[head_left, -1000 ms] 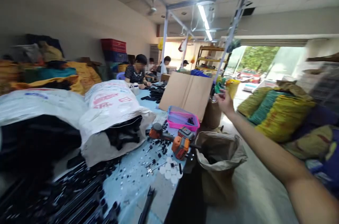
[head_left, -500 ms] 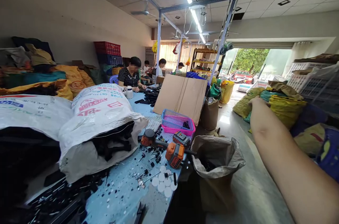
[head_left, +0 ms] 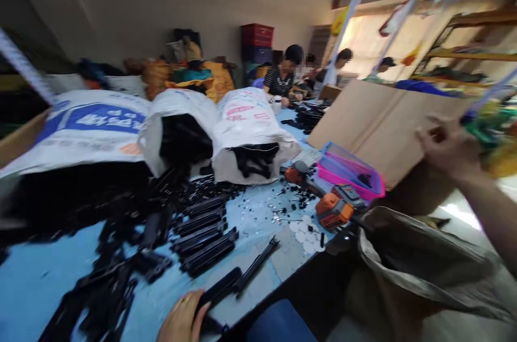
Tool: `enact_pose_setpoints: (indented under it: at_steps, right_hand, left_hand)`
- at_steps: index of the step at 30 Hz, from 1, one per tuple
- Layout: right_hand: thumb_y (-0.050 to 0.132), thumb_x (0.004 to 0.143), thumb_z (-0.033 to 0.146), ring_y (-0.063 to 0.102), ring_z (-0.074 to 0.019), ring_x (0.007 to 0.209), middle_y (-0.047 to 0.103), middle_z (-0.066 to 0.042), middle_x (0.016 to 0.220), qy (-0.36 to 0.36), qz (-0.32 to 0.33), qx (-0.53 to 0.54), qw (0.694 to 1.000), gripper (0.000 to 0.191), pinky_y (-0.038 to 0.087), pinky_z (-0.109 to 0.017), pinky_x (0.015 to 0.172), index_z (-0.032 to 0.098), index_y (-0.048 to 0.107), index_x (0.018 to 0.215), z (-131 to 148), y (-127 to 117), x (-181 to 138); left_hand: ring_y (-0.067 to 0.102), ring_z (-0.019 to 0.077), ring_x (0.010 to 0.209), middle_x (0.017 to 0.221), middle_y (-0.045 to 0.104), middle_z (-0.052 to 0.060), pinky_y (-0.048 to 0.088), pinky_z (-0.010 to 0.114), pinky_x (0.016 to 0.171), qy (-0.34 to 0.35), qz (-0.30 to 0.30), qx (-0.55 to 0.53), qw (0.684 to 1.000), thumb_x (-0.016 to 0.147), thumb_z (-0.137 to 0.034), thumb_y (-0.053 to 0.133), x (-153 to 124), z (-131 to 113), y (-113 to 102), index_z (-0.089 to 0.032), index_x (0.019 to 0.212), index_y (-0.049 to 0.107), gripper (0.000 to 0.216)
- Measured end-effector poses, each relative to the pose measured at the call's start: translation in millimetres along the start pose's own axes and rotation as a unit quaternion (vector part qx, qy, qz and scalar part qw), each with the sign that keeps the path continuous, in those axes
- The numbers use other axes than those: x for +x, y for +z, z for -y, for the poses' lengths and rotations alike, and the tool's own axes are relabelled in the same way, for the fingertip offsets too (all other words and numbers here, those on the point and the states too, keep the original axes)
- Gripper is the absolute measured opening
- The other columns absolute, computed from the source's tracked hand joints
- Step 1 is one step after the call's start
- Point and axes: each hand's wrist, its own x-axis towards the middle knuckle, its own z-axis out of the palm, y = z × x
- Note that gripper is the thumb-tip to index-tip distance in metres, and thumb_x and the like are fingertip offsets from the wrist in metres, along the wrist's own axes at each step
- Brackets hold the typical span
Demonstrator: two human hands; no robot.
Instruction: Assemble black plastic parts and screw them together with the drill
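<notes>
At the bottom edge of the head view, my left hand (head_left: 181,318) is closed around the near end of a long black plastic part (head_left: 221,285), with thumb and fingers on either side of it. A thinner black part (head_left: 256,266) lies just beyond, its near end by the held one. Several similar black channel-shaped parts (head_left: 205,234) lie in a row on the blue table (head_left: 258,213). My right hand (head_left: 454,148) is raised in front of the cardboard sheet (head_left: 379,116), blurred, with loosely bent fingers apart and nothing visible in them.
An open woven sack (head_left: 375,256) stands beside the table, under my right forearm. An orange cordless tool (head_left: 333,211), white discs (head_left: 307,234) and a pink basket (head_left: 351,183) lie at the right edge. White bags (head_left: 250,116) of black parts line the far side. Co-workers sit behind.
The view has swung left and down. My right arm, stretched out over the floor before, is now bent nearer the cardboard. My left hand has come into view on a black plastic part.
</notes>
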Motion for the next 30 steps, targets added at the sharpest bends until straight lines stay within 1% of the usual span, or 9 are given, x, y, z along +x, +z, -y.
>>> enact_pose_setpoints:
  at_steps: [1, 2, 5, 7, 9, 14, 17, 23, 30]
  right_hand:
    - [0.051, 0.084, 0.035, 0.061, -0.0150, 0.075, 0.066, -0.015, 0.089, -0.071, 0.040, 0.087, 0.993, 0.041, 0.041, -0.028, 0.065, 0.013, 0.055, 0.119, 45.1, 11.9, -26.3]
    - [0.051, 0.085, 0.035, 0.061, -0.0139, 0.072, 0.067, -0.012, 0.090, -0.152, 0.102, 0.178, 0.967, 0.036, 0.044, -0.026, 0.065, 0.019, 0.057, 0.116, 90.9, 18.8, -57.5]
    - [0.050, 0.085, 0.031, 0.061, -0.0157, 0.074, 0.066, -0.005, 0.084, -0.366, 0.270, 0.305, 0.837, 0.031, 0.048, -0.028, 0.070, 0.025, 0.056, 0.116, 210.7, 20.1, -156.5]
    - [0.045, 0.088, 0.030, 0.061, -0.0165, 0.073, 0.065, -0.005, 0.078, -0.431, 0.319, 0.333, 0.776, 0.028, 0.047, -0.028, 0.066, 0.023, 0.058, 0.112, 264.0, 18.1, -207.2]
    - [0.043, 0.089, 0.029, 0.062, -0.0175, 0.076, 0.064, -0.006, 0.081, -0.445, 0.352, 0.352, 0.744, 0.027, 0.048, -0.028, 0.067, 0.021, 0.058, 0.110, 295.4, 21.2, -239.0]
    - [0.039, 0.090, 0.032, 0.062, -0.0184, 0.081, 0.064, -0.006, 0.090, -0.397, 0.389, 0.398, 0.730, 0.027, 0.050, -0.029, 0.070, 0.024, 0.057, 0.109, 322.0, 43.5, -265.7]
    - [0.037, 0.091, 0.035, 0.063, -0.0190, 0.082, 0.065, -0.005, 0.092, -0.369, 0.396, 0.434, 0.720, 0.029, 0.051, -0.031, 0.071, 0.026, 0.057, 0.110, 326.0, 55.1, -267.8]
    - [0.043, 0.085, 0.045, 0.063, -0.0243, 0.085, 0.066, -0.005, 0.095, -0.283, 0.426, 0.464, 0.723, 0.025, 0.053, -0.039, 0.075, 0.036, 0.060, 0.101, 328.6, 74.5, -256.8]
    - [0.043, 0.084, 0.048, 0.064, -0.0230, 0.078, 0.067, -0.006, 0.093, -0.258, 0.461, 0.445, 0.723, 0.030, 0.052, -0.035, 0.069, 0.030, 0.063, 0.098, 331.4, 96.4, -241.8]
  left_hand:
    - [0.062, 0.0227, 0.091, 0.095, 0.067, 0.003, 0.053, 0.038, 0.080, -0.015, 0.002, 0.001, 1.000, 0.084, -0.038, 0.047, -2.4, -3.6, -1.2, -0.026, 0.100, 0.061, 0.024]
    - [0.061, 0.0232, 0.093, 0.098, 0.066, 0.005, 0.051, 0.039, 0.082, -0.032, 0.006, 0.003, 0.999, 0.085, -0.037, 0.045, -2.4, -8.4, -2.8, -0.024, 0.102, 0.060, 0.025]
    - [0.059, 0.0230, 0.097, 0.102, 0.064, 0.007, 0.049, 0.038, 0.084, -0.079, 0.021, 0.013, 0.997, 0.087, -0.033, 0.044, 2.5, -25.5, -11.2, -0.020, 0.103, 0.058, 0.025]
    - [0.058, 0.0231, 0.099, 0.104, 0.062, 0.009, 0.048, 0.038, 0.086, -0.101, 0.016, 0.017, 0.995, 0.086, -0.031, 0.045, 2.0, -34.2, -18.9, -0.018, 0.105, 0.057, 0.026]
    - [0.056, 0.0231, 0.101, 0.107, 0.060, 0.009, 0.047, 0.038, 0.087, -0.120, -0.001, 0.022, 0.993, 0.086, -0.030, 0.044, -3.6, -37.9, -27.2, -0.018, 0.108, 0.055, 0.027]
    - [0.056, 0.0208, 0.101, 0.106, 0.060, 0.008, 0.047, 0.034, 0.087, -0.167, -0.063, 0.024, 0.984, 0.086, -0.027, 0.044, -17.0, -25.6, -49.2, -0.020, 0.107, 0.055, 0.025]
    - [0.056, 0.0200, 0.100, 0.105, 0.059, 0.008, 0.046, 0.033, 0.087, -0.183, -0.083, 0.039, 0.979, 0.086, -0.027, 0.044, -2.7, -10.7, -66.1, -0.018, 0.105, 0.056, 0.024]
    - [0.056, 0.0185, 0.098, 0.105, 0.058, 0.008, 0.044, 0.029, 0.086, -0.215, -0.063, 0.130, 0.966, 0.088, -0.027, 0.043, 88.9, 24.2, -91.0, -0.017, 0.105, 0.056, 0.024]
    - [0.054, 0.0209, 0.102, 0.106, 0.057, 0.010, 0.043, 0.032, 0.086, -0.225, -0.019, 0.164, 0.960, 0.086, -0.024, 0.048, 206.5, 52.4, -62.8, -0.016, 0.104, 0.056, 0.022]
